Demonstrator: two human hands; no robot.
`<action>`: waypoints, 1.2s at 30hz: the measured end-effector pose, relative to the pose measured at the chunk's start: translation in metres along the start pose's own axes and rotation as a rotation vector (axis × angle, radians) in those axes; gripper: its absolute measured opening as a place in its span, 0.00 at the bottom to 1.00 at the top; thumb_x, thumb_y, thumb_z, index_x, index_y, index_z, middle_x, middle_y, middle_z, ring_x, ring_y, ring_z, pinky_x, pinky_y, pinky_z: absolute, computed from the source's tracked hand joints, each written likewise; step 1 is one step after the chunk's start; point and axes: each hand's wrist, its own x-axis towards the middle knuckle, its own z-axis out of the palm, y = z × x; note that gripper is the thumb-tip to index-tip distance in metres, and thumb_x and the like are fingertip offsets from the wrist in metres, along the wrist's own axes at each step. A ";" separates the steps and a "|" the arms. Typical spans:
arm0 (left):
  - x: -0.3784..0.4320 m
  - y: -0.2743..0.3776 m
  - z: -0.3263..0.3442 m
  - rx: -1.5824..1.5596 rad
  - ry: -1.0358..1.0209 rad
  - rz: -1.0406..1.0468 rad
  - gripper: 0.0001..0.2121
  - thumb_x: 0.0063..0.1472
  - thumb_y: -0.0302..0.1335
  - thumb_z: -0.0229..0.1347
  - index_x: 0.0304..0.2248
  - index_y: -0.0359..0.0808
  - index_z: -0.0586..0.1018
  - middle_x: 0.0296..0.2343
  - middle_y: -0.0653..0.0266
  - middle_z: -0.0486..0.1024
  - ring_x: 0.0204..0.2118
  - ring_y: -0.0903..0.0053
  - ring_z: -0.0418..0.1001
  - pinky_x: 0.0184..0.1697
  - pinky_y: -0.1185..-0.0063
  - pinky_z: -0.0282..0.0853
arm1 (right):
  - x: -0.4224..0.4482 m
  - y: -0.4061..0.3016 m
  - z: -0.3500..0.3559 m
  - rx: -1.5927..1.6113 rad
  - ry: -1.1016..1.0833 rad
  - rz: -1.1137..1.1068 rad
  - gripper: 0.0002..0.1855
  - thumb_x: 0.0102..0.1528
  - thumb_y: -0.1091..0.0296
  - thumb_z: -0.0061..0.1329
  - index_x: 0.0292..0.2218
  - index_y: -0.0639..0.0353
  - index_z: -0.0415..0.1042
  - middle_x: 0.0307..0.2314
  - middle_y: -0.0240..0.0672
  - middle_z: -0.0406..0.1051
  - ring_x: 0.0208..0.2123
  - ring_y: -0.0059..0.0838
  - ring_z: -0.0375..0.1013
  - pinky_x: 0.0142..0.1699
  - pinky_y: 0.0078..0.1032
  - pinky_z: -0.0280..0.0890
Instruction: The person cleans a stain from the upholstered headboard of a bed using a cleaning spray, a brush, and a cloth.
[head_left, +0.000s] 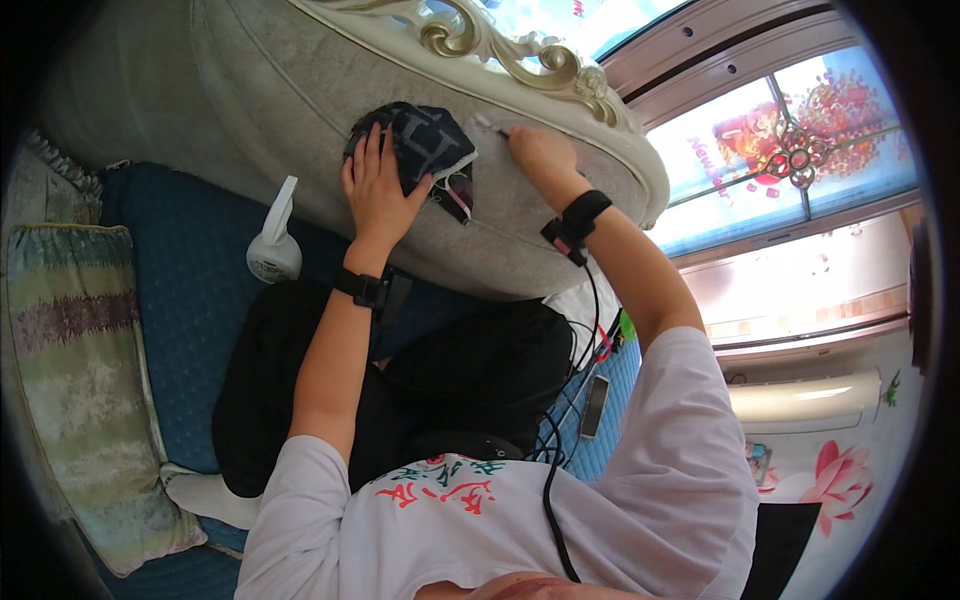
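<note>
Against the grey upholstered sofa back (300, 97), my left hand (381, 187) lies spread on a dark cloth item (427, 139) with a lighter pattern and a pale edge. Straps and a small dark piece show beneath its right side. My right hand (541, 157), to the right of the cloth, is closed around a thin tool with a pale tip (487, 124), perhaps a small brush; the tip is by the upholstery. A white spray bottle (274, 251) stands on the blue seat cover to the left of my legs.
A carved cream and gold frame (551, 64) edges the sofa back. A striped cushion (79, 360) lies at the left. Black cables (555, 457) run from my right wrist past my crossed legs. A phone (595, 406) lies on the blue quilted cover at the right, near a white cloth (581, 304).
</note>
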 end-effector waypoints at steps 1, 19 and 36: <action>0.000 -0.001 0.000 0.006 0.013 -0.002 0.33 0.48 0.43 0.56 0.50 0.30 0.64 0.55 0.55 0.55 0.57 0.60 0.51 0.57 0.62 0.43 | 0.001 0.005 0.001 -0.001 0.000 0.002 0.15 0.53 0.66 0.35 0.30 0.61 0.73 0.29 0.46 0.73 0.33 0.45 0.73 0.33 0.39 0.68; 0.001 0.002 -0.001 0.014 0.011 0.004 0.36 0.47 0.43 0.57 0.53 0.34 0.61 0.54 0.55 0.56 0.57 0.61 0.51 0.57 0.62 0.43 | 0.006 0.002 0.007 0.062 0.054 0.078 0.11 0.49 0.67 0.41 0.30 0.59 0.75 0.29 0.44 0.74 0.31 0.42 0.74 0.32 0.36 0.68; -0.003 0.001 -0.001 0.032 0.001 0.006 0.35 0.48 0.43 0.56 0.52 0.31 0.61 0.54 0.55 0.56 0.57 0.60 0.51 0.57 0.62 0.43 | -0.027 0.014 0.019 0.006 0.062 0.038 0.15 0.55 0.61 0.35 0.30 0.55 0.74 0.29 0.42 0.74 0.31 0.42 0.74 0.33 0.36 0.68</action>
